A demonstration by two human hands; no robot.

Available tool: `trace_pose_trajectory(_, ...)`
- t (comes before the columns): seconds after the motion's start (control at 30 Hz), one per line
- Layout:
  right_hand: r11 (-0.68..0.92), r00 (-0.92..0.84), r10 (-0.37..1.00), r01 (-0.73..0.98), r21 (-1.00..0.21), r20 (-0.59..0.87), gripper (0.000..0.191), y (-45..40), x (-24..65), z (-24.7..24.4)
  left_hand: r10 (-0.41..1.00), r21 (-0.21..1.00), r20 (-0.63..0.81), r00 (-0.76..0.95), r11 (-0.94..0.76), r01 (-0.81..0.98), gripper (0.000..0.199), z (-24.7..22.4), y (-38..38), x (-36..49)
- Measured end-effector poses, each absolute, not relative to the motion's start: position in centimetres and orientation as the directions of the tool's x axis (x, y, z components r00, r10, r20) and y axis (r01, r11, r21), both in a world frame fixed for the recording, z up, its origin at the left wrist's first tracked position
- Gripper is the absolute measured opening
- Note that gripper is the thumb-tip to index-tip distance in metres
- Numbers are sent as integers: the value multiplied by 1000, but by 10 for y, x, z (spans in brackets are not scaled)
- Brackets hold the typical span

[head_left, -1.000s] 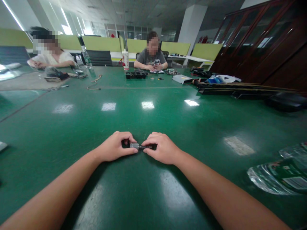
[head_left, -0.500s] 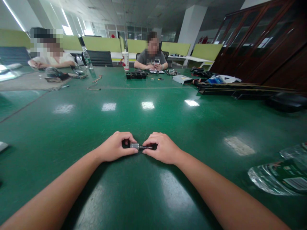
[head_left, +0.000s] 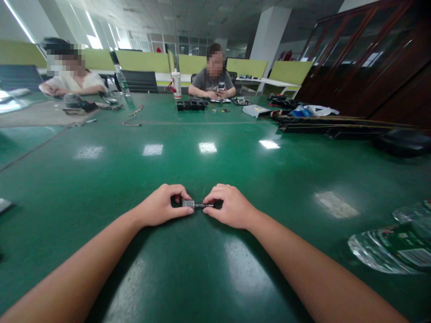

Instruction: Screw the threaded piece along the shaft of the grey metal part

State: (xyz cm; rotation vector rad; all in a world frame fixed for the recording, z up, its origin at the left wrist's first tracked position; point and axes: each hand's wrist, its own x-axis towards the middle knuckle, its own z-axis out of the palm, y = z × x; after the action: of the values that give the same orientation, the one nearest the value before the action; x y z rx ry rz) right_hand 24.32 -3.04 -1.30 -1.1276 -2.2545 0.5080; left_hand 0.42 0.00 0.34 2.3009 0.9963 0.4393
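Reflections (head_left: pixel 208 147) dot the green table (head_left: pixel 215 170), left hand (head_left: pixel 161 206) pinching a metal cylinder (head_left: pixel 188 205), right hand (head_left: pixel 230 206) a shaft (head_left: pixel 199 205), partitions (head_left: pixel 289 73) beyond.

The left hand (head_left: pixel 164 206) partly covers the small metal cylinder (head_left: pixel 188 204); the right hand (head_left: pixel 230 206) partly hides its thin shaft (head_left: pixel 199 205). The right edge cuts off the plastic bottle (head_left: pixel 387 251), the left edge a pale object (head_left: pixel 4 205). Pixelation masks the head of the person in grey (head_left: pixel 212 85). Bits (head_left: pixel 225 111) on the far tabletop (head_left: pixel 175 166) are too small to identify.
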Motion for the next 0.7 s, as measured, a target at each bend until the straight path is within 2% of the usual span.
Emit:
trace_pose_trajectory(0.47,556,-477,827,619,-555,297,6,-25,255,-12,758,646,66,649,-528,551,27,2,1,2)
trace_pose_trajectory(0.7,451,-362,893,698,-556,270,6,-20,269,-11,767,648,39,641,-508,568,29,3,0,2)
